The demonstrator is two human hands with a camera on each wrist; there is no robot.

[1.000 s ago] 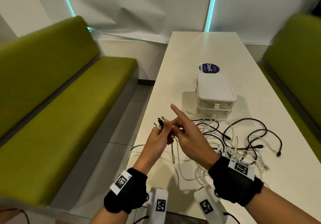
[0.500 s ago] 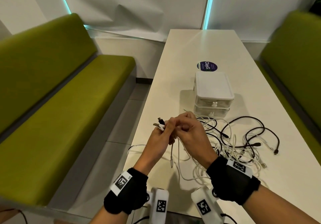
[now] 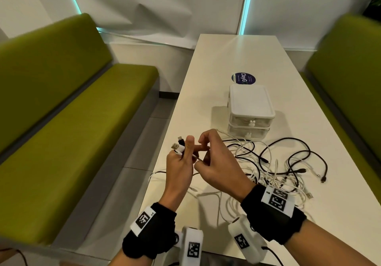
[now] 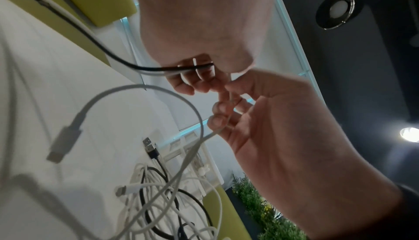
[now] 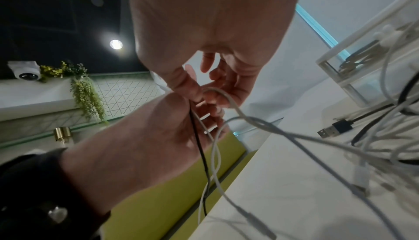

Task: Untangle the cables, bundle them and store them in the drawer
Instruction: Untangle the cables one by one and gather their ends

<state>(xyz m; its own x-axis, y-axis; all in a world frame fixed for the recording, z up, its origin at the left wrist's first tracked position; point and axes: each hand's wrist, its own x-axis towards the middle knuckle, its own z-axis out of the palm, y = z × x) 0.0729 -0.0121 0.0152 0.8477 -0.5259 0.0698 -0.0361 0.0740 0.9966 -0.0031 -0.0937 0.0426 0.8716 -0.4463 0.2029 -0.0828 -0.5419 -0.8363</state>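
Left hand (image 3: 179, 162): grips cable ends (image 3: 179, 145).
Right hand (image 3: 218, 162): pinches white cable (image 4: 192, 147).
Drawer box (image 3: 250, 108): shut, cables inside, mid-table.

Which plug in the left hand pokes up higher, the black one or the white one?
The black plug. It sticks up above the white plug, which juts out sideways from the left hand.

I count two hands: my left hand (image 3: 179, 163) and my right hand (image 3: 219, 162). One white drawer unit (image 3: 250, 100) stands on the one table (image 3: 233, 55), with two drawers stacked in it. The cables (image 3: 274, 166) come in two colours, white and black, but the heap to the right is too knotted to count. Two plug ends (image 3: 179, 145) stick out of my left fist. Two green benches (image 3: 61, 104) flank the table, and one round sticker (image 3: 243, 78) lies at the far side.
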